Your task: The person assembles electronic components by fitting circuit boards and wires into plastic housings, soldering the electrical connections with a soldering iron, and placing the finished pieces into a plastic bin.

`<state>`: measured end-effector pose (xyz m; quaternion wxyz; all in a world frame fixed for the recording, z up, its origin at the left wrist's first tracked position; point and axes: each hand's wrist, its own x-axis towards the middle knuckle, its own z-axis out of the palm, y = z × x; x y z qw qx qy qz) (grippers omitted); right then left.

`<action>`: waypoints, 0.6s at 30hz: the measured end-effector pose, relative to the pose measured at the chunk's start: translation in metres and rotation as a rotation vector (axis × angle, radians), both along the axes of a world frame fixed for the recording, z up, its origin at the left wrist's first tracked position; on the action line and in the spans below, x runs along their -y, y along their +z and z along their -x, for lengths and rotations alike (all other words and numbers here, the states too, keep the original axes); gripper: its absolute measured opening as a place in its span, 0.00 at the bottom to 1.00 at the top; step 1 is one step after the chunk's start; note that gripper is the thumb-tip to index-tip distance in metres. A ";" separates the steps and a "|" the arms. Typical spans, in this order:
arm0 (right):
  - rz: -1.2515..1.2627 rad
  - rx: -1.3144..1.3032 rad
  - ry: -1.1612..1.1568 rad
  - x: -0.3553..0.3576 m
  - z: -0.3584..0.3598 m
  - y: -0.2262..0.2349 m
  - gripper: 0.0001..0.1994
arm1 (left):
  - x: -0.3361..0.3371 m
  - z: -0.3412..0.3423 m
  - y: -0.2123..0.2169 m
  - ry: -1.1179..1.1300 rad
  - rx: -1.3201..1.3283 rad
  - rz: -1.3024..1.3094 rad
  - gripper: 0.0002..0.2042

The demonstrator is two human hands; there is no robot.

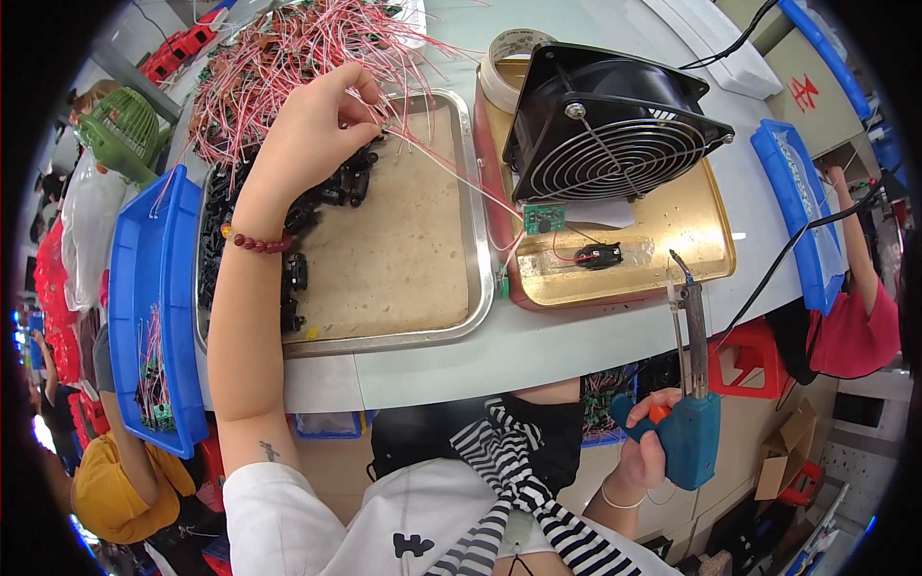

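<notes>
- Left hand (312, 130) pinches one red-white wire (451, 173) from the wire bundle (288, 48), above the steel tray (475, 240).
- Right of the tray, a green circuit board (544, 219) lies wired, apparently awaiting more soldering.
- Right hand (648, 437), fingers wrapped around the blue soldering gun (690, 422), waits below the tray's right corner.

The thin red and white wire (437, 158) is pinched at one end by the left hand (312, 125), over the far edge of the metal tray (461, 144). It runs in a straight slanted line across the tray's far right corner to the small green board (544, 219). The board lies near the left edge of the gold tray (701, 240). The blue soldering gun (687, 422) is held in the right hand (645, 446), out past the near edge of the table (538, 350). It stands upright, and its thin metal tip (678, 261) points up over the near edge of the gold tray.
</notes>
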<state>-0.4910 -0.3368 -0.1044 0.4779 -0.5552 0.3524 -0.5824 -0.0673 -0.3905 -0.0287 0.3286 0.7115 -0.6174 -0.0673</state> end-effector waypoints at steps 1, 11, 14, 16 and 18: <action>-0.003 0.000 0.001 0.000 0.000 0.000 0.25 | 0.000 0.000 0.001 -0.009 -0.064 -0.015 0.10; -0.017 0.017 0.010 0.001 0.001 -0.003 0.25 | 0.002 -0.013 -0.006 -0.064 -0.236 -0.073 0.10; -0.008 0.015 0.013 0.002 0.001 -0.004 0.26 | 0.002 -0.017 -0.007 -0.038 -0.090 -0.094 0.07; -0.018 0.015 0.003 0.002 0.001 -0.003 0.26 | 0.002 -0.013 -0.001 -0.012 0.007 -0.170 0.07; -0.019 0.011 -0.003 0.002 0.002 -0.004 0.26 | 0.000 -0.008 0.000 0.014 0.105 -0.245 0.06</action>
